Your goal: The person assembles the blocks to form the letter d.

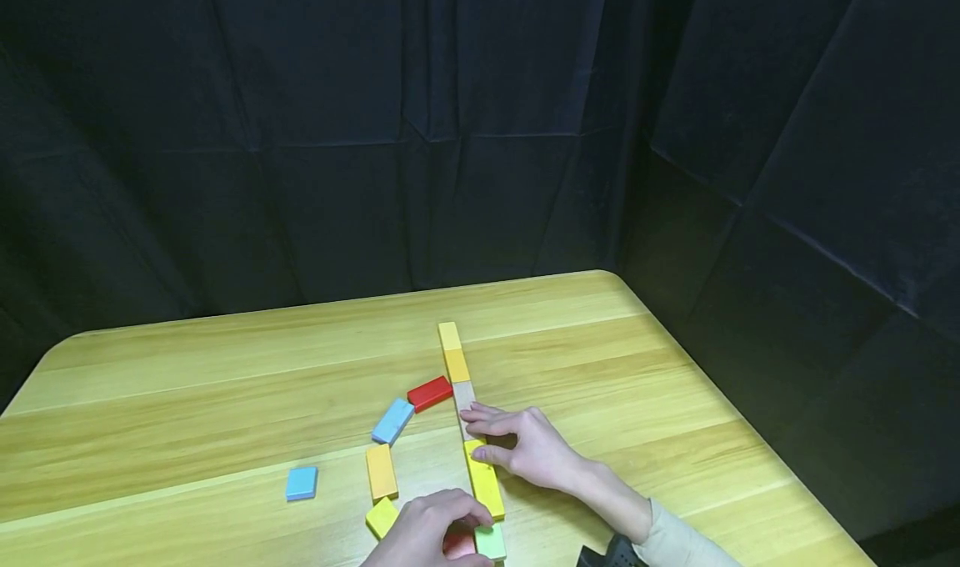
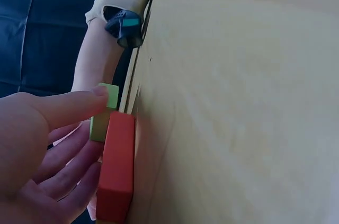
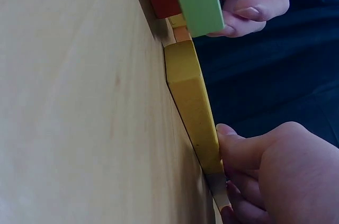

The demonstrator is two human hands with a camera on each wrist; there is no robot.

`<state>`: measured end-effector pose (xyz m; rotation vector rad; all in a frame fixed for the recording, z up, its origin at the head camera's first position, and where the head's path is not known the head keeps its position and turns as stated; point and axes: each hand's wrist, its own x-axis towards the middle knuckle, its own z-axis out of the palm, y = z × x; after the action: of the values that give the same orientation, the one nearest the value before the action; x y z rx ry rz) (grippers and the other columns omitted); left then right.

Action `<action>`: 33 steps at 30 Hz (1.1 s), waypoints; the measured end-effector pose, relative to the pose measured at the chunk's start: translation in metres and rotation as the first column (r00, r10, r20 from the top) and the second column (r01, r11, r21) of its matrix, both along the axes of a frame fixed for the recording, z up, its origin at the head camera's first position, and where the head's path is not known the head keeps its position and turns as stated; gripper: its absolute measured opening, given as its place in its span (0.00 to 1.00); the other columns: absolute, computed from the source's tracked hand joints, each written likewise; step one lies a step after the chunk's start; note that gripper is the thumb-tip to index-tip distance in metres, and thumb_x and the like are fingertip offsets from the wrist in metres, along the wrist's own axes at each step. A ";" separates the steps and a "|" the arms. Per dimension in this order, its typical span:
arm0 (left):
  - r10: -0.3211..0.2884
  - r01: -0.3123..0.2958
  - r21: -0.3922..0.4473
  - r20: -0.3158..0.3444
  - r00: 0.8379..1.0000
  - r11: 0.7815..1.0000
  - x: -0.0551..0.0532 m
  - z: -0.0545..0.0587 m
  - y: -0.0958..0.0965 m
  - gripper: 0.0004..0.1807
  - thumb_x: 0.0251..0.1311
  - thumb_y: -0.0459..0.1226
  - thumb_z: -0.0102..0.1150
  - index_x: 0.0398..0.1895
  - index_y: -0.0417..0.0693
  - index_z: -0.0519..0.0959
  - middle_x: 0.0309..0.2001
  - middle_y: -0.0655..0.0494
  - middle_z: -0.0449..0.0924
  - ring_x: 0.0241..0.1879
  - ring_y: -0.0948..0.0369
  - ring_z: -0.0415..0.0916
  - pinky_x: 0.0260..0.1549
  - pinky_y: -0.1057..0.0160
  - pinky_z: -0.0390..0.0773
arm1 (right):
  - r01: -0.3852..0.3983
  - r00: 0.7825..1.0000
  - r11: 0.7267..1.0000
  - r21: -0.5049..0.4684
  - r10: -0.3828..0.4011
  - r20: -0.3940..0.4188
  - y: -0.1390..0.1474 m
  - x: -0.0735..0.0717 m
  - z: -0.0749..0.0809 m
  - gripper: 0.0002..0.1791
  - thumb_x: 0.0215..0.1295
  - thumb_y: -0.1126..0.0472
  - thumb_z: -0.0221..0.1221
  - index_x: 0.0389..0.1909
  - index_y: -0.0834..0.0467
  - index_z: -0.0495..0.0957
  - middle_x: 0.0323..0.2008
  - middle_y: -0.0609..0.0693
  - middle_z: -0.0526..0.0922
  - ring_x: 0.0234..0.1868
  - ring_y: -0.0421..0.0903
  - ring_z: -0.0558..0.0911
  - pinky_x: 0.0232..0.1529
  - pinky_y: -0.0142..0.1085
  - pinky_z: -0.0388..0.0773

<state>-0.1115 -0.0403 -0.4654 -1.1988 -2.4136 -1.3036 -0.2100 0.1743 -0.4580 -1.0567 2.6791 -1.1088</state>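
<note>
My left hand is at the near end of a straight row of blocks and pinches a green block between thumb and fingers. In the right wrist view the green block stands out above the table surface. A red block lies right beside it, partly under the left hand in the head view. My right hand rests on the row. Its thumb touches a long yellow block, and its fingertips lie over a pale wooden block, partly hiding it.
Beyond the pale block the row continues with an orange block and a light yellow block. A curve of red, blue, orange and yellow blocks lies left. Another blue block sits apart.
</note>
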 end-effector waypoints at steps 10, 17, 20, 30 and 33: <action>0.000 -0.002 -0.059 -0.042 0.999 0.998 -0.002 -0.006 -0.003 0.15 0.54 0.45 0.73 0.39 0.48 0.83 0.37 0.60 0.84 0.39 0.73 0.77 0.40 0.74 0.78 | 0.008 1.000 1.000 0.008 -0.009 0.018 0.000 0.001 0.001 0.20 0.63 0.55 0.68 0.54 0.56 0.84 0.61 0.38 0.79 0.69 0.39 0.72 0.69 0.45 0.70; -0.023 0.022 -0.058 -0.012 1.000 0.998 -0.004 -0.007 -0.008 0.17 0.54 0.49 0.72 0.39 0.47 0.83 0.37 0.61 0.83 0.39 0.75 0.75 0.39 0.77 0.77 | 0.001 1.000 1.000 0.001 -0.001 0.002 0.000 0.000 0.000 0.20 0.63 0.54 0.68 0.54 0.57 0.84 0.61 0.39 0.80 0.68 0.42 0.73 0.68 0.47 0.71; -0.026 0.024 -0.044 -0.037 0.999 0.999 -0.004 -0.008 -0.009 0.17 0.53 0.49 0.73 0.39 0.48 0.83 0.37 0.61 0.83 0.38 0.76 0.75 0.39 0.79 0.76 | 0.005 1.000 1.000 -0.001 -0.005 0.010 0.000 0.000 0.000 0.20 0.63 0.53 0.68 0.54 0.57 0.84 0.61 0.39 0.80 0.68 0.42 0.73 0.68 0.47 0.70; -0.068 0.067 -0.085 -0.010 0.998 0.994 -0.006 -0.007 -0.014 0.16 0.55 0.46 0.71 0.41 0.47 0.83 0.39 0.59 0.85 0.41 0.74 0.76 0.40 0.76 0.78 | 0.015 1.000 1.000 0.001 -0.015 0.024 0.000 0.001 0.001 0.20 0.63 0.53 0.68 0.54 0.56 0.84 0.61 0.39 0.80 0.68 0.41 0.73 0.69 0.47 0.69; -0.077 0.077 -0.085 0.005 0.997 0.993 -0.006 -0.006 -0.015 0.16 0.55 0.46 0.71 0.42 0.46 0.82 0.40 0.59 0.85 0.42 0.74 0.77 0.41 0.75 0.79 | 0.016 1.000 1.000 0.001 -0.016 0.026 0.000 0.001 0.001 0.21 0.63 0.52 0.68 0.54 0.56 0.84 0.61 0.39 0.80 0.68 0.41 0.73 0.69 0.47 0.69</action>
<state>-0.1173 -0.0548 -0.4712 -1.3263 -2.4698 -1.2335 -0.2094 0.1742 -0.4572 -1.0152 2.6720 -1.1159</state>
